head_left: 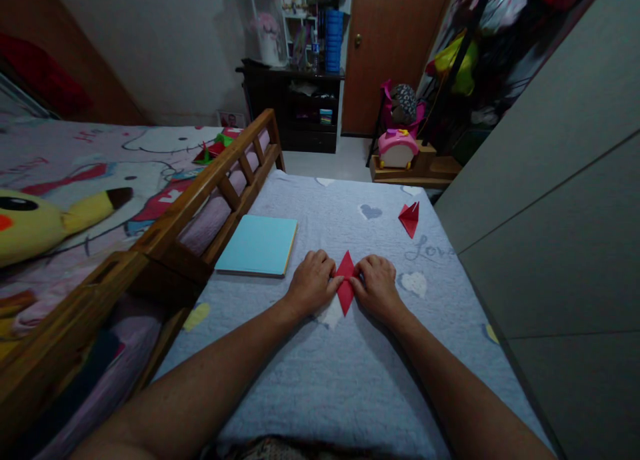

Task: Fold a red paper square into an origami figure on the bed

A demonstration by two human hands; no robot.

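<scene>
A red piece of folded paper (346, 301), shaped like a long diamond, lies on the light blue bed cover (320, 380) in front of me. My left hand (313, 281) pinches its left side at the middle, thumb and fingers closed. On the opposite side my right hand (376, 285) grips the paper the same way. The two thumbs nearly meet over a crease across its centre. Beyond my right hand sits a second red folded paper shape (410, 220) with pointed tips. To the left of my left hand is a stack of light blue square paper (259, 245).
A wooden bed rail (200, 213) runs along the left, with a yellow plush toy (30, 227) on the bed behind it. Pale cabinet doors (560, 247) close off the right side. A dark cabinet (295, 113) and a brown door (390, 53) stand at the back.
</scene>
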